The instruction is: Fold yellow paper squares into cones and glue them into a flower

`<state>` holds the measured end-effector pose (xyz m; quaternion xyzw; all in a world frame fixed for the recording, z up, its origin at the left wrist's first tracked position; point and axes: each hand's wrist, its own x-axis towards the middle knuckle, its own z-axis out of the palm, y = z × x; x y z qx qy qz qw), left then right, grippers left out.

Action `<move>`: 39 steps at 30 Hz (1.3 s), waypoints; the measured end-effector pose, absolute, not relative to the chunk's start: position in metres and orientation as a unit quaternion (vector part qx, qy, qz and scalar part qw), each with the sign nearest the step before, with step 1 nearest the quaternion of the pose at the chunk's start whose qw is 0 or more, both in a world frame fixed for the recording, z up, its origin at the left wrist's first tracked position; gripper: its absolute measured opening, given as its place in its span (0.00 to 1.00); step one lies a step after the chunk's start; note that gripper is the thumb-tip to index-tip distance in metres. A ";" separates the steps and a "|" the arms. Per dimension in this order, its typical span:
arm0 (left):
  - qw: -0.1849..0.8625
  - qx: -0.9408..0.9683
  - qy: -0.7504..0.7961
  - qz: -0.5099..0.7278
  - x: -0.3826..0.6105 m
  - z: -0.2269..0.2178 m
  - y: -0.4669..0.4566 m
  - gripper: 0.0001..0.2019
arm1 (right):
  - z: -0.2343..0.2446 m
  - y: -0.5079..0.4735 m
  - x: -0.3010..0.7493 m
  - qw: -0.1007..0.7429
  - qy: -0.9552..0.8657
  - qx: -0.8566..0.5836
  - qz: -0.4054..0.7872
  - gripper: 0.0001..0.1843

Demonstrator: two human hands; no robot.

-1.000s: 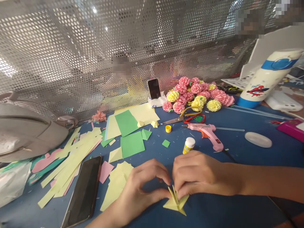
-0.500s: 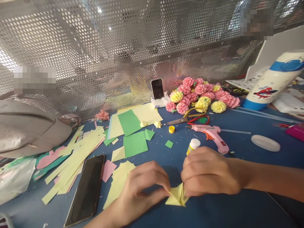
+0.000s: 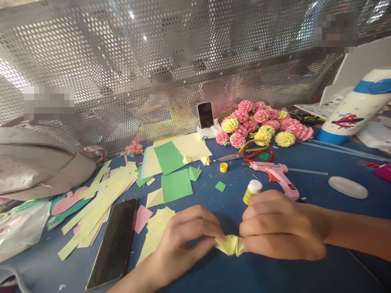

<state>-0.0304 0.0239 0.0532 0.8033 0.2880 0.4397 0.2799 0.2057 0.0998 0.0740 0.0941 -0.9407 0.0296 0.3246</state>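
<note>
Folded yellow paper (image 3: 230, 245) sits front and centre on my head feed, low over the blue table (image 3: 220, 280), pleats fanned between the two hands — can't tell whether its underside touches down. Left hand (image 3: 192, 232) has the left edge pinched narrow, thumb against index; right hand (image 3: 282, 228) has the right edge, fingers curled in, exact fingertip contact hidden from me. For this step I'd keep both pinches light and right at the edges: the paper looks thin, and I'd expect a hard squeeze to crush the pleats. Pull evenly, both wrists level, so the creases spread evenly rather than tearing at the middle. I'd check pleat spacing against the small yellow folded piece (image 3: 205, 160) further back, which stands in neat points. Watch the right knuckles — the white-capped tube (image 3: 252, 191) stands just behind them and could get knocked. Left forearm lies close by the yellow sheets (image 3: 155, 232) and the dark phone (image 3: 113, 244), so I'd avoid swinging that elbow out.
</note>
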 end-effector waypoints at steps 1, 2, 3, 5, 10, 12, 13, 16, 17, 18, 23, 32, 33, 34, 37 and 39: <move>0.283 0.804 0.285 0.439 -0.030 0.054 0.024 0.05 | 0.073 0.100 0.206 0.331 -0.938 0.099 0.019 0.16; 0.284 0.805 0.281 0.439 -0.030 0.054 0.024 0.05 | 0.072 0.100 0.206 0.339 -0.935 0.105 0.007 0.13; 0.284 0.805 0.277 0.440 -0.031 0.054 0.024 0.05 | 0.070 0.100 0.205 0.348 -0.931 0.113 -0.004 0.10; 0.286 0.805 0.270 0.445 -0.031 0.054 0.024 0.04 | 0.066 0.100 0.205 0.360 -0.924 0.127 -0.024 0.06; 0.294 0.801 0.264 0.449 -0.032 0.051 0.024 0.05 | 0.064 0.101 0.206 0.366 -0.921 0.125 -0.051 0.05; 0.297 0.799 0.265 0.450 -0.033 0.050 0.024 0.06 | 0.065 0.100 0.206 0.372 -0.918 0.123 -0.062 0.06; 0.298 0.798 0.266 0.450 -0.033 0.050 0.024 0.07 | 0.066 0.100 0.207 0.374 -0.917 0.121 -0.066 0.07; 0.300 0.796 0.269 0.451 -0.033 0.050 0.025 0.08 | 0.067 0.099 0.206 0.377 -0.917 0.116 -0.068 0.07; 0.300 0.796 0.271 0.451 -0.033 0.050 0.025 0.08 | 0.067 0.099 0.206 0.375 -0.917 0.117 -0.065 0.07; 0.299 0.795 0.273 0.451 -0.033 0.051 0.025 0.08 | 0.067 0.099 0.205 0.376 -0.917 0.118 -0.063 0.07; 0.294 0.796 0.282 0.448 -0.032 0.055 0.027 0.08 | 0.067 0.100 0.205 0.366 -0.921 0.123 -0.051 0.07; 0.297 0.789 0.351 0.407 -0.028 0.041 0.024 0.23 | 0.067 0.100 0.201 0.287 -0.951 -0.002 0.117 0.08; 0.296 0.793 0.351 0.400 -0.028 0.040 0.024 0.25 | 0.067 0.099 0.201 0.285 -0.949 -0.010 0.133 0.08; 0.295 0.797 0.348 0.395 -0.028 0.040 0.024 0.25 | 0.066 0.099 0.200 0.292 -0.944 -0.019 0.156 0.07; 0.301 0.792 0.351 0.398 -0.026 0.041 0.024 0.20 | 0.063 0.097 0.199 0.299 -0.918 -0.080 0.248 0.03; 0.308 0.782 0.361 0.404 -0.025 0.041 0.024 0.16 | 0.059 0.096 0.199 0.289 -0.901 -0.131 0.297 0.06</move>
